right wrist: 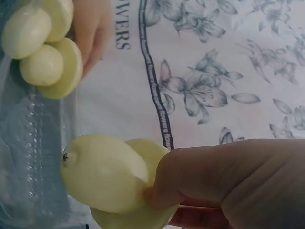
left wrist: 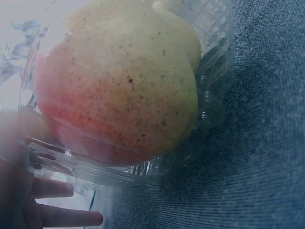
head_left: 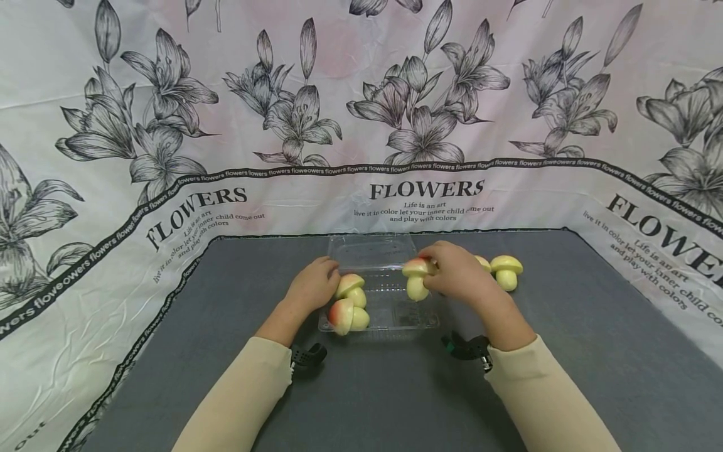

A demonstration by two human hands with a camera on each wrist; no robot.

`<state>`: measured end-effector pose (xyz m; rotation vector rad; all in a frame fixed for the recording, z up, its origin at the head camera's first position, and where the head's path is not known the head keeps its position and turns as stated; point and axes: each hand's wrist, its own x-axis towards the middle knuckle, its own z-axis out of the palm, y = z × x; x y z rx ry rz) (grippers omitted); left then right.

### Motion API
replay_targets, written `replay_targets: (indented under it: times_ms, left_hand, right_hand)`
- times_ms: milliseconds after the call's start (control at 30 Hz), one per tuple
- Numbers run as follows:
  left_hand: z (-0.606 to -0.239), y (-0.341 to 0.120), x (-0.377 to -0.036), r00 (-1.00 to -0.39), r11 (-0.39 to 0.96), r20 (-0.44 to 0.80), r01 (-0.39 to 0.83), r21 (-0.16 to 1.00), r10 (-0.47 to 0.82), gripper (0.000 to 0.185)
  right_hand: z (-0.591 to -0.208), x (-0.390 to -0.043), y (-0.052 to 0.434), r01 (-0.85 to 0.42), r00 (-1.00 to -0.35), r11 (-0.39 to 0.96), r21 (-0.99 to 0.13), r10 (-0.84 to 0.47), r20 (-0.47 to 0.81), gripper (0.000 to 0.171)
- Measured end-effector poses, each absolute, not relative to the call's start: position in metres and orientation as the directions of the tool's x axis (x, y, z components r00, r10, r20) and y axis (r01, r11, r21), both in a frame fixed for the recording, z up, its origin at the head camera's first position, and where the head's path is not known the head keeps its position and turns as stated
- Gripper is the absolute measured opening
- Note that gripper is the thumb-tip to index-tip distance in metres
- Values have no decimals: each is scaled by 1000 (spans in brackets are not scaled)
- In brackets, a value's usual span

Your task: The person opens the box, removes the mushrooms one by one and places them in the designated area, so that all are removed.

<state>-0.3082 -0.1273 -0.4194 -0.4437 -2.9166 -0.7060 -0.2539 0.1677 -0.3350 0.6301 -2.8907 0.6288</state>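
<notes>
Count: five toy mushrooms total. Two inside the clear tray (head_left: pixel 390 251), one (head_left: pixel 416 278) held above the tray, two on the mat right of the tray.

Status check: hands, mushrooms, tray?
Right hand holds mushroom over clear tray. Left hand touches mushroom in tray. Nothing blocking.

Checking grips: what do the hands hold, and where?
Right hand pinches a toy mushroom by its cap. Left hand touches the mushroom in the tray; no clear grip.

sleeves (head_left: pixel 243 389): cream, long | wrist cameras (head_left: pixel 307 356): black, both wrists
</notes>
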Motion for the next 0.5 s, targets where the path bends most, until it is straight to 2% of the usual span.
replay_targets:
  times_ms: [500]
  left_hand:
    - [-420, -128, -309, -951, 849, 177, 307, 430, 254, 41]
  right_hand:
    - [-324, -251, 194, -291, -953, 845, -448, -295, 64, 43]
